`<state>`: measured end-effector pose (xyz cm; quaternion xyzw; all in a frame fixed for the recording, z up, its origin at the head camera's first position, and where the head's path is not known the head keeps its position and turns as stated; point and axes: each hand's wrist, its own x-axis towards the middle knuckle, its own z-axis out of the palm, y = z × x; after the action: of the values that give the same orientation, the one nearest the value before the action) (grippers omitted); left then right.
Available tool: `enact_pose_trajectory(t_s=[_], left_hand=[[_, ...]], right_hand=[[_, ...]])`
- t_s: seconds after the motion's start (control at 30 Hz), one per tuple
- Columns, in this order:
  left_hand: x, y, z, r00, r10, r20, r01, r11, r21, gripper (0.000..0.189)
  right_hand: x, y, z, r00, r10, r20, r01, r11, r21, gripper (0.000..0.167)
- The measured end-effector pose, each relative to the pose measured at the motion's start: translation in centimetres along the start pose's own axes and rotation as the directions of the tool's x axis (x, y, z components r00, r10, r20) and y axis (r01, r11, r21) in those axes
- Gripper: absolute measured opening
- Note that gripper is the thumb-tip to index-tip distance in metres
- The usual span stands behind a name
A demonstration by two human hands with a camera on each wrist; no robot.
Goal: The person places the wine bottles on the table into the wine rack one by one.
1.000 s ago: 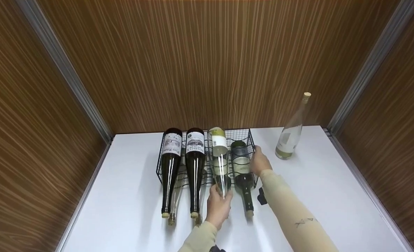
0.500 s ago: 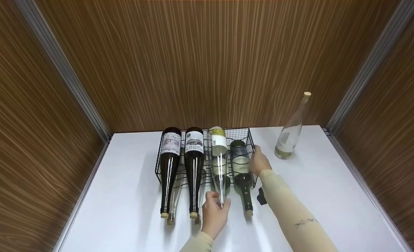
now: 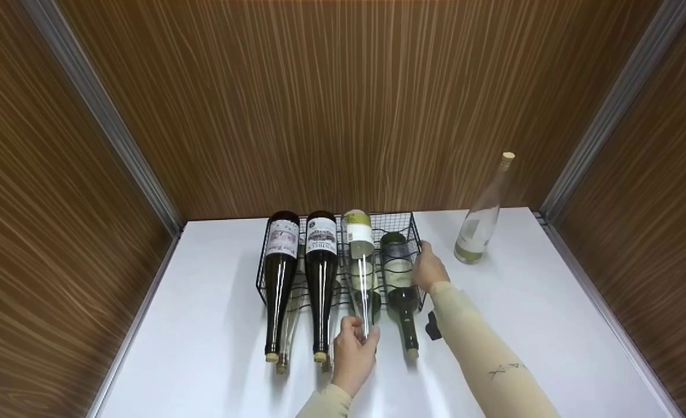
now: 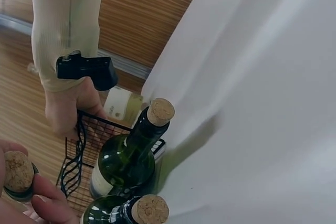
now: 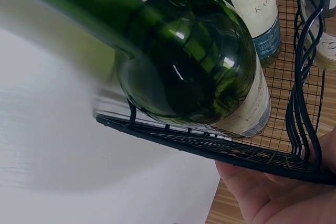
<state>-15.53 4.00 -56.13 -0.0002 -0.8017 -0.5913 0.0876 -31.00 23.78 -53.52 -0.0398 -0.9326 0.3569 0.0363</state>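
Note:
My left hand (image 3: 354,355) pinches the neck of a clear glass wine bottle (image 3: 359,233), which lies on the upper level of a black wire wine rack (image 3: 395,223), neck towards me. In the left wrist view, its cork (image 4: 19,171) shows between thumb and fingers. My right hand (image 3: 430,268) grips the rack's right side wall; the right wrist view shows that palm (image 5: 278,195) against the outer wire. Left of the clear bottle, two dark wine bottles (image 3: 281,278) lie on the upper level. A green wine bottle (image 3: 402,297) lies lower, at the right end.
Another clear corked bottle (image 3: 477,232) stands upright on the white table (image 3: 204,325), right of the rack. More bottles lie on the rack's lower level, partly hidden. Wood-patterned panels (image 3: 343,104) enclose the back and both sides.
My left hand has slid back towards me along the clear bottle's neck, then shifted slightly left with the bottle. My right hand stays on the rack's side.

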Motion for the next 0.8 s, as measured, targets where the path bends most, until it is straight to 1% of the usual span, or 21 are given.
enact_pose_trajectory(t_s=[0.13, 0.2, 0.3, 0.37, 0.4, 0.6, 0.7, 0.8], left_hand=[[0.01, -0.17, -0.17, 1.0, -0.011, 0.025, 0.012, 0.999, -0.051, 0.025], [0.02, -0.23, -0.23, 0.999, -0.017, 0.038, 0.02, 0.995, -0.095, 0.026], [0.12, -0.31, -0.35, 0.997, -0.035, 0.073, 0.048, 0.982, -0.184, 0.027], [0.19, -0.3, -0.41, 0.994, -0.052, 0.1, 0.075, 0.968, -0.238, 0.028], [0.2, -0.31, -0.45, 0.992, -0.059, 0.111, 0.085, 0.964, -0.25, 0.028], [0.3, -0.41, -0.58, 0.984, -0.08, 0.162, 0.118, 0.963, -0.24, 0.03], [0.43, -0.7, -0.43, 0.973, -0.106, 0.204, 0.16, 0.95, -0.269, 0.031], [0.52, -0.86, -0.26, 0.964, -0.132, 0.231, 0.198, 0.936, -0.292, 0.027]], right_hand=[[-0.04, 0.01, 0.0, 1.0, -0.003, 0.007, 0.003, 1.0, -0.006, 0.044], [-0.05, 0.03, 0.02, 1.0, -0.005, 0.011, 0.005, 1.0, -0.013, 0.044], [-0.11, 0.01, 0.04, 1.0, -0.001, 0.014, 0.002, 1.0, -0.014, 0.045], [-0.09, -0.02, 0.0, 1.0, -0.003, 0.011, 0.003, 1.0, -0.015, 0.045], [-0.09, -0.02, -0.02, 1.0, -0.003, 0.01, 0.003, 1.0, -0.014, 0.045], [-0.1, -0.06, -0.03, 1.0, 0.01, 0.014, -0.01, 1.0, -0.015, 0.045], [-0.12, -0.08, -0.04, 1.0, 0.013, 0.013, -0.013, 1.0, -0.017, 0.045], [-0.12, -0.09, -0.04, 1.0, 0.011, 0.017, -0.011, 1.0, -0.022, 0.045]])
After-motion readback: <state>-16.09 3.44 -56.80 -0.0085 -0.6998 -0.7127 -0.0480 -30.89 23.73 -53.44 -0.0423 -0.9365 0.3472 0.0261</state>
